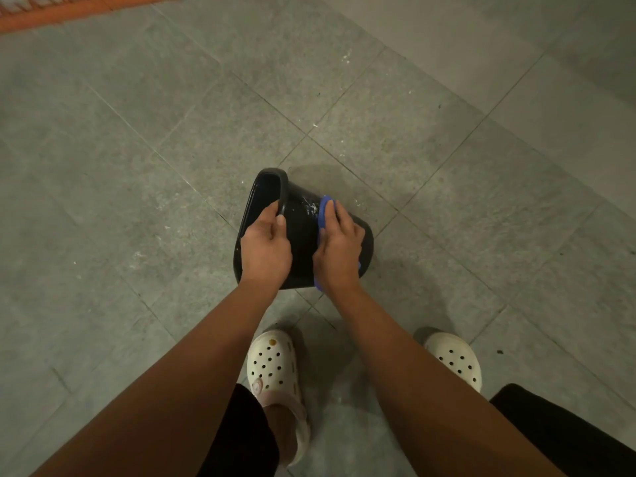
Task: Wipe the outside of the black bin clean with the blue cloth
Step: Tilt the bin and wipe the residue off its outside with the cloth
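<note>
The black bin [302, 224] lies tipped on its side on the grey tiled floor, its open mouth facing left. White smears mark its upper outside wall. My left hand [265, 247] grips the rim at the mouth. My right hand [339, 251] presses the blue cloth [323, 210] flat against the bin's outer wall, just right of the smears. Most of the cloth is hidden under my palm; blue edges show at my fingertips and at my wrist.
Grey floor tiles [430, 139] spread all around, flecked with white specks. My two feet in white perforated clogs [273, 364] [456, 358] stand just below the bin. An orange-red strip [51, 10] runs along the top left corner.
</note>
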`<action>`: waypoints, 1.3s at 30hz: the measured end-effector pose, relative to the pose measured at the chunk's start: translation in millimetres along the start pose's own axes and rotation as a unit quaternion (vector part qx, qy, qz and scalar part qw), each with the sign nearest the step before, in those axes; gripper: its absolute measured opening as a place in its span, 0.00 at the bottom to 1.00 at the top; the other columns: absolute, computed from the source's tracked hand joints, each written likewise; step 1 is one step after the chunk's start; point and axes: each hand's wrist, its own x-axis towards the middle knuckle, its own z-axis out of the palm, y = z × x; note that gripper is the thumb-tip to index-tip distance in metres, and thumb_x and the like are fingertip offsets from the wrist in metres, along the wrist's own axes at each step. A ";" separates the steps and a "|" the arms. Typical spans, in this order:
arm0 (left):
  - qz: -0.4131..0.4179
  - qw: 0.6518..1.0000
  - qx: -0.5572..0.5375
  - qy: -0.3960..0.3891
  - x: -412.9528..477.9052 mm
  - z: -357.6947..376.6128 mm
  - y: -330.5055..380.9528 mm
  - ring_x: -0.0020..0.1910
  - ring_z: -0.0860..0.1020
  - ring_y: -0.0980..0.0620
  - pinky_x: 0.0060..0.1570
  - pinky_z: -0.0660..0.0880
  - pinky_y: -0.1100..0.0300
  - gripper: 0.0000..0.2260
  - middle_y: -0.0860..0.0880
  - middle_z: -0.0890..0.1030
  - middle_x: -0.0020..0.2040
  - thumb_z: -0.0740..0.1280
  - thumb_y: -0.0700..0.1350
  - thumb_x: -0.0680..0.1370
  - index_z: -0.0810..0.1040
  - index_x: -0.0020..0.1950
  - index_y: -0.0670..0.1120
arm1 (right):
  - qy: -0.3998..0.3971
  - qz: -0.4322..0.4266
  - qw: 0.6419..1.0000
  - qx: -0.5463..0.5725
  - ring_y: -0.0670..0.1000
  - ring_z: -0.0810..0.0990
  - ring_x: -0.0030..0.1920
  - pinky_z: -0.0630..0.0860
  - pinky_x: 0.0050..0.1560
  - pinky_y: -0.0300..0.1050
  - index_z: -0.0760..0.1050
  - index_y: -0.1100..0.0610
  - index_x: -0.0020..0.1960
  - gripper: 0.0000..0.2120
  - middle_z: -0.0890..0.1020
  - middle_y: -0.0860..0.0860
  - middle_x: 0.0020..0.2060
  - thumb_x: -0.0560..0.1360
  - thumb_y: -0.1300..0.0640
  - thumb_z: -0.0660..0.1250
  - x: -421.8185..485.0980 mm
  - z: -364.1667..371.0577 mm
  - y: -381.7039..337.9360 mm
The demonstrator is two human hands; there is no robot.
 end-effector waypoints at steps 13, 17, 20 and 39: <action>0.035 0.999 0.017 -0.004 -0.9 2.7 -3.9 0.50 0.77 0.61 0.58 0.73 0.60 0.16 0.58 0.80 0.48 0.58 0.43 0.81 0.74 0.67 0.54 | -0.008 -0.017 1.000 -0.004 0.60 0.63 0.63 0.67 0.61 0.52 0.59 0.56 0.73 0.27 0.65 0.56 0.69 0.74 0.66 0.58 9.0 -6.0 -3.8; 0.037 0.999 0.012 -0.029 0.0 1.6 -3.7 0.56 0.77 0.57 0.62 0.72 0.59 0.17 0.54 0.80 0.54 0.58 0.43 0.81 0.71 0.70 0.53 | 0.039 0.007 0.999 0.018 0.62 0.65 0.59 0.66 0.59 0.50 0.62 0.60 0.71 0.26 0.67 0.62 0.66 0.74 0.67 0.59 -9.6 -1.6 -12.1; 0.053 0.998 0.012 -0.030 -3.7 3.9 -3.5 0.52 0.78 0.64 0.62 0.73 0.58 0.17 0.59 0.80 0.49 0.59 0.42 0.81 0.72 0.69 0.50 | 0.057 -0.038 0.997 0.024 0.61 0.66 0.59 0.65 0.59 0.46 0.63 0.60 0.71 0.24 0.69 0.62 0.63 0.75 0.65 0.59 -8.7 -4.1 -11.6; 0.043 0.997 -0.032 -0.047 -11.1 0.1 -7.7 0.59 0.75 0.61 0.65 0.71 0.52 0.18 0.59 0.78 0.56 0.58 0.43 0.82 0.71 0.70 0.57 | -0.010 -0.006 1.000 0.019 0.57 0.64 0.62 0.62 0.58 0.43 0.62 0.53 0.72 0.26 0.68 0.54 0.64 0.75 0.66 0.59 19.6 -16.3 4.6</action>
